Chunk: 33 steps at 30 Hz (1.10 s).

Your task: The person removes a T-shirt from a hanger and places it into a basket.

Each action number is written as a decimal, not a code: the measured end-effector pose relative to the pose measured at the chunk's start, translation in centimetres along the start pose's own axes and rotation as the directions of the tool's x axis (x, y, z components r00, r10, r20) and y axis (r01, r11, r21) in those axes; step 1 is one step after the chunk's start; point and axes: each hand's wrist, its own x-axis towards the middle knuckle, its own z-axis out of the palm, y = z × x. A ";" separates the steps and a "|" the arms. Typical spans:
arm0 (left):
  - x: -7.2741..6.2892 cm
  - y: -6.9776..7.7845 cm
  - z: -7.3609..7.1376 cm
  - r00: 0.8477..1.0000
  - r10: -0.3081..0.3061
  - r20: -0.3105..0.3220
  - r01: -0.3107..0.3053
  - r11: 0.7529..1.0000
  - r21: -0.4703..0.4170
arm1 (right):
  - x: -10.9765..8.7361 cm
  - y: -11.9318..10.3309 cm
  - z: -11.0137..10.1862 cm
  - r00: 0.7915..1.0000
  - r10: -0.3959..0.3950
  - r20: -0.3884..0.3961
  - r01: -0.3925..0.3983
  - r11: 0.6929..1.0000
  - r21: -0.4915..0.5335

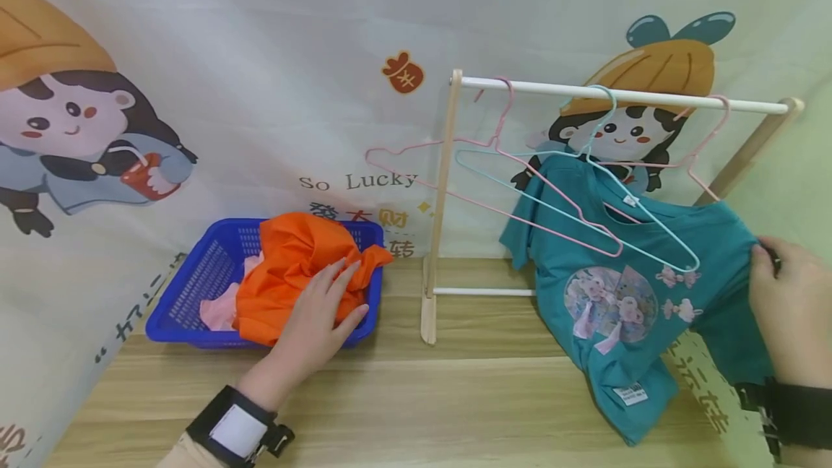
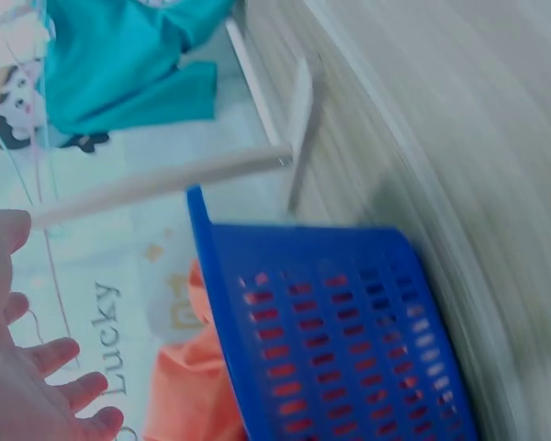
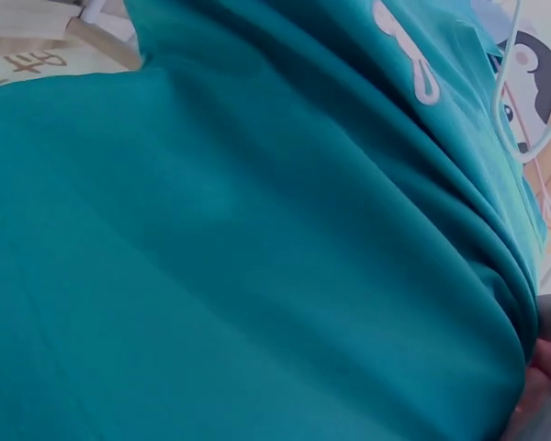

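- The left hand (image 1: 321,309) is at the lower left of the frame, fingers spread and fairly straight, over the orange cloth (image 1: 286,273); I cannot tell how firmly it touches.
- That cloth lies bunched in a blue basket (image 1: 172,309) at the left, on top of a pink cloth (image 1: 222,309).
- The right hand (image 1: 793,302), at the right edge, pinches the sleeve side of the teal shirt (image 1: 624,295).
- The shirt fills the right of the frame, its printed front showing; how it is held up at the neck I cannot tell.
- Behind it stands a rack (image 1: 443,186) with a white top bar.
- Along the bar hang a pink hanger (image 1: 503,118), a turquoise hanger (image 1: 613,105) in front of the shirt, and another pink hanger (image 1: 708,139) towards the right.
- Beneath everything is a wood-grain tabletop (image 1: 455,410).
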 end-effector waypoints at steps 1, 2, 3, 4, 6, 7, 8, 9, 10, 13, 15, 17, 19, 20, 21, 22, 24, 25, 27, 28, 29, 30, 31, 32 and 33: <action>-0.2 0.3 0.0 1.000 0.008 -0.003 -0.008 1.000 -0.022 | -0.1 0.0 0.0 1.000 0.003 -0.012 -0.003 1.000 0.009; -0.3 0.6 0.0 1.000 0.014 -0.005 -0.014 0.999 -0.039 | -0.1 0.0 0.1 1.000 0.004 -0.031 -0.003 1.000 0.017; -0.5 0.8 -0.1 1.000 0.014 0.001 -0.014 0.998 -0.056 | -0.2 0.0 0.2 0.999 0.006 -0.050 -0.005 1.000 0.028; -0.7 0.9 -0.1 1.000 0.009 0.009 -0.009 0.998 -0.064 | -0.2 -0.1 0.2 0.998 0.012 -0.062 -0.009 0.999 0.043; -1.0 1.1 0.0 1.000 0.003 0.022 -0.001 0.997 -0.074 | -0.3 -0.2 0.2 0.996 0.026 -0.084 -0.019 0.997 0.075; -1.1 1.1 0.0 1.000 -0.001 0.029 0.004 0.997 -0.079 | -0.2 -0.2 0.1 0.995 0.032 -0.097 -0.022 0.995 0.093; -1.2 1.2 0.0 0.999 -0.003 0.034 0.006 0.996 -0.086 | -0.2 -0.3 0.0 0.994 0.038 -0.103 -0.026 0.993 0.116; -1.3 1.3 0.1 0.999 -0.001 0.036 0.005 0.996 -0.092 | -0.2 -0.4 -0.1 0.993 0.054 -0.100 -0.039 0.989 0.144; -1.4 1.3 0.1 0.999 0.001 0.033 0.002 0.995 -0.097 | -0.2 -0.4 -0.3 0.993 0.073 -0.095 -0.057 0.985 0.166; -1.5 1.6 0.2 1.000 0.011 0.016 -0.009 0.995 -0.103 | 1.4 2.6 1.0 0.989 0.112 -0.101 -0.092 0.977 0.191; -1.5 1.8 0.2 1.000 0.014 -0.002 -0.014 0.994 -0.109 | 1.6 3.7 1.5 0.985 0.151 -0.089 -0.131 0.971 0.199; -1.5 2.0 0.1 1.000 0.013 -0.015 -0.014 0.993 -0.114 | 1.2 4.3 1.8 0.981 0.177 -0.078 -0.158 0.966 0.203; -1.6 2.2 0.1 0.999 0.020 -0.028 -0.024 0.992 -0.124 | -0.6 2.7 1.0 0.979 0.193 -0.064 -0.177 0.963 0.202; -1.6 2.3 0.1 0.999 0.028 -0.035 -0.032 0.991 -0.131 | -1.5 2.2 0.7 0.978 0.201 -0.051 -0.187 0.961 0.205; -1.7 2.4 0.2 0.999 0.036 -0.039 -0.040 0.991 -0.131 | -2.3 1.9 0.6 0.979 0.198 -0.049 -0.184 0.961 0.208; -1.8 2.4 0.3 0.998 0.046 -0.042 -0.051 0.990 -0.134 | -2.9 2.0 0.7 0.980 0.191 -0.051 -0.177 0.964 0.201; -1.9 2.5 0.5 0.997 0.061 -0.044 -0.067 0.988 -0.142 | -3.7 2.6 1.0 0.984 0.166 -0.061 -0.153 0.972 0.178; -1.9 2.5 0.7 0.997 0.066 -0.041 -0.072 0.987 -0.146 | -4.1 2.9 1.2 0.986 0.157 -0.061 -0.144 0.975 0.170; -2.0 2.5 0.9 0.997 0.072 -0.036 -0.076 0.985 -0.155 | -4.7 3.8 1.7 0.987 0.150 -0.061 -0.141 0.981 0.136; -2.1 2.6 0.9 0.997 0.072 -0.033 -0.077 0.984 -0.162 | -5.1 4.1 1.9 0.986 0.161 -0.051 -0.154 0.980 0.126; -2.1 2.6 1.0 0.997 0.071 -0.032 -0.075 0.983 -0.169 | -5.4 4.5 2.1 0.983 0.177 -0.039 -0.171 0.978 0.121; -2.1 2.7 1.0 0.997 0.069 -0.029 -0.073 0.982 -0.175 | -5.8 5.0 2.4 0.979 0.201 -0.021 -0.197 0.972 0.127; -2.2 2.8 1.1 0.997 0.068 -0.028 -0.072 0.981 -0.182 | -6.1 5.7 2.7 0.975 0.223 -0.008 -0.220 0.966 0.134; -2.2 2.8 1.1 0.997 0.066 -0.027 -0.070 0.980 -0.185 | -6.2 6.7 3.2 0.968 0.249 -0.005 -0.247 0.962 0.116; -2.2 2.9 1.1 0.998 0.064 -0.023 -0.067 0.980 -0.188 | -6.4 7.7 3.6 0.960 0.279 0.004 -0.277 0.952 0.128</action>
